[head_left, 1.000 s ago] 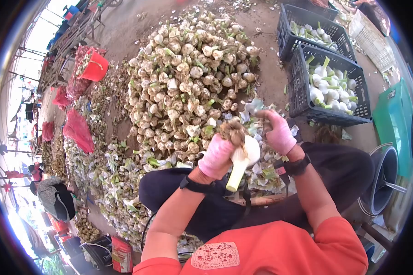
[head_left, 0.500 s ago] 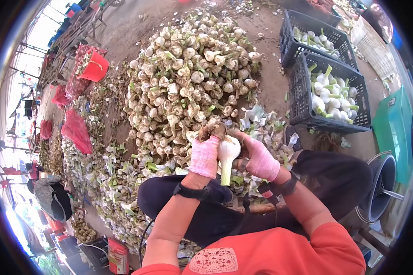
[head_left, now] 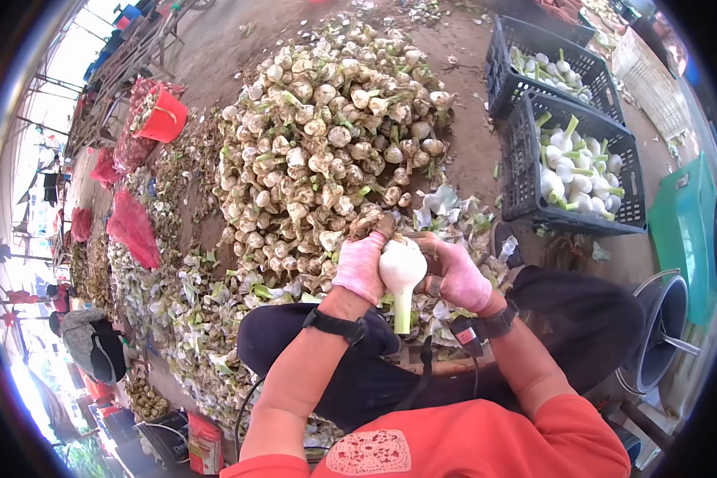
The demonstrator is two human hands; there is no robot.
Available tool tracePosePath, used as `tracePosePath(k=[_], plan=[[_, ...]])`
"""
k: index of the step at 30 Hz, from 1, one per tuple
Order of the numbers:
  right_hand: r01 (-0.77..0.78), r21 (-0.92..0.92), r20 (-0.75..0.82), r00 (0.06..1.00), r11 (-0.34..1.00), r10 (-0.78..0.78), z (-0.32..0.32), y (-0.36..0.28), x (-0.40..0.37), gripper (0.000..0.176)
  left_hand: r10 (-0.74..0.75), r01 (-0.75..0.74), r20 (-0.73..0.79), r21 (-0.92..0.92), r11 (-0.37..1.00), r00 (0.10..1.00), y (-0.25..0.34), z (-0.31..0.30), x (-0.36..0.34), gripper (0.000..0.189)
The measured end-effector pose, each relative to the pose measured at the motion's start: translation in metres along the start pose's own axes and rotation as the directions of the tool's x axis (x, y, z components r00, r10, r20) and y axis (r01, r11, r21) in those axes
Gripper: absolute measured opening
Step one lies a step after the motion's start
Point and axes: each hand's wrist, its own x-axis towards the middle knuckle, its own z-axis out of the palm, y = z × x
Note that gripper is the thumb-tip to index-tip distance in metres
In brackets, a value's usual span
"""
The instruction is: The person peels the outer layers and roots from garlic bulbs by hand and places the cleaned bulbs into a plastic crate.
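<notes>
A white peeled garlic bulb (head_left: 401, 267) with a pale green stem pointing down sits between both my hands, roots up. My left hand (head_left: 360, 265), in a pink glove, grips its left side. My right hand (head_left: 457, 273), also gloved pink, presses against its right side with the fingers curled on the bulb. Just beyond my hands rises a big pile of unpeeled, dirty garlic bulbs (head_left: 327, 143). Peeled skins (head_left: 446, 209) lie on the ground around my knees.
Two black crates (head_left: 526, 171) of cleaned white bulbs stand at the right, one behind the other. A grey bucket (head_left: 665, 319) is by my right knee. Red sacks and a red bucket (head_left: 163, 115) lie at the left; another person crouches at far left.
My right hand came back from the right and closed on the bulb. The bulb turned from tilted to upright with its stem down, and both hands now hold it closer together.
</notes>
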Motion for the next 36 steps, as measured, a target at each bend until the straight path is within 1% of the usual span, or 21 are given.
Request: tracePosePath(k=[4,6,7,9,10,11,13,15,17,19,21,24,25,26,27,29,30,31,33,34,36], plan=[[0.091,-0.228,-0.015,0.995,0.969,-0.097,-0.002,-0.011,0.0,0.055,-0.076,0.077,0.034,-0.052,0.996,0.997,-0.006,-0.005,0.015,0.026],[0.201,-0.559,0.033,0.975,0.804,-0.22,-0.002,-0.014,0.002,0.057,-0.077,0.08,0.034,-0.084,0.993,0.996,-0.007,-0.004,0.017,0.028],[0.198,-0.557,0.04,0.976,0.806,-0.212,-0.002,-0.012,0.001,0.057,0.017,-0.016,0.023,-0.042,0.999,1.0,-0.01,-0.001,0.017,0.029],[0.05,-0.48,-0.108,0.987,0.876,-0.116,0.001,-0.003,0.0,0.058,0.111,-0.111,0.008,0.001,0.994,0.994,-0.01,0.003,0.018,0.03],[-0.049,-0.302,-0.128,0.992,0.952,0.01,-0.002,0.008,-0.001,0.061,0.152,-0.14,-0.068,0.155,0.978,0.986,-0.009,0.004,0.019,0.03],[-0.052,-0.299,-0.128,0.992,0.953,0.014,-0.003,0.005,0.0,0.061,0.201,-0.152,-0.133,0.311,0.938,0.97,-0.009,0.006,0.017,0.032],[-0.097,-0.096,-0.122,0.989,0.991,0.085,-0.005,-0.011,0.003,0.062,0.242,-0.232,-0.025,0.208,0.95,0.97,-0.008,0.01,0.01,0.035],[-0.158,-0.074,-0.121,0.981,0.985,0.149,-0.01,-0.02,0.003,0.063,0.184,-0.21,0.219,0.1,0.973,0.958,0.002,0.009,0.002,0.038],[-0.185,-0.133,-0.094,0.98,0.974,0.174,-0.013,-0.019,0.001,0.062,0.124,-0.168,0.215,0.2,0.965,0.969,0.008,0.01,-0.008,0.031],[-0.184,-0.125,-0.074,0.982,0.975,0.175,-0.013,-0.014,0.001,0.063,0.228,-0.36,0.366,0.349,0.865,0.902,0.006,0.01,-0.013,0.023],[-0.179,-0.119,-0.052,0.983,0.977,0.174,-0.015,-0.009,-0.001,0.063,0.197,-0.319,0.339,0.356,0.878,0.92,0.006,0.006,-0.011,0.019],[-0.137,-0.179,0.024,0.989,0.974,0.143,-0.013,-0.002,-0.005,0.066,0.254,-0.402,0.369,0.409,0.819,0.894,-0.002,-0.005,0.0,0.018],[-0.142,0.128,0.054,0.989,0.981,0.136,-0.008,0.001,-0.006,0.067,0.379,-0.476,0.302,0.39,0.788,0.875,-0.012,-0.012,0.012,0.022],[-0.143,0.423,0.08,0.99,0.895,0.12,-0.002,0.001,-0.006,0.07,0.496,-0.547,0.231,0.376,0.748,0.837,-0.01,-0.009,0.01,0.026],[-0.142,0.421,0.079,0.99,0.896,0.12,0.004,-0.002,-0.006,0.07,0.496,-0.548,0.232,0.374,0.749,0.837,-0.008,-0.008,0.006,0.026],[-0.171,0.797,0.152,0.985,0.579,0.081,0.016,-0.012,-0.006,0.074,0.459,-0.454,0.125,0.514,0.728,0.879,0.001,-0.005,-0.005,0.038],[-0.022,0.186,0.06,0.998,0.982,0.011,0.014,-0.007,-0.005,0.069,0.454,-0.463,0.151,0.506,0.728,0.878,-0.003,-0.013,0.002,0.044],[-0.021,0.185,0.061,0.998,0.983,0.01,0.014,-0.006,-0.005,0.069,0.456,-0.465,0.151,0.505,0.727,0.877,-0.01,-0.019,0.009,0.044],[-0.218,0.408,0.04,0.974,0.886,0.222,0.012,-0.004,-0.005,0.061,0.635,-0.605,0.158,0.541,0.584,0.756,-0.019,-0.021,0.013,0.039],[-0.303,0.513,0.048,0.944,0.803,0.326,0.011,-0.003,-0.006,0.057,0.634,-0.604,0.159,0.54,0.585,0.756,-0.024,-0.024,0.013,0.039],[-0.43,0.692,0.102,0.853,0.58,0.511,0.01,-0.003,-0.006,0.05,0.831,-0.716,0.296,0.679,0.164,0.471,-0.019,-0.019,0.002,0.038]])
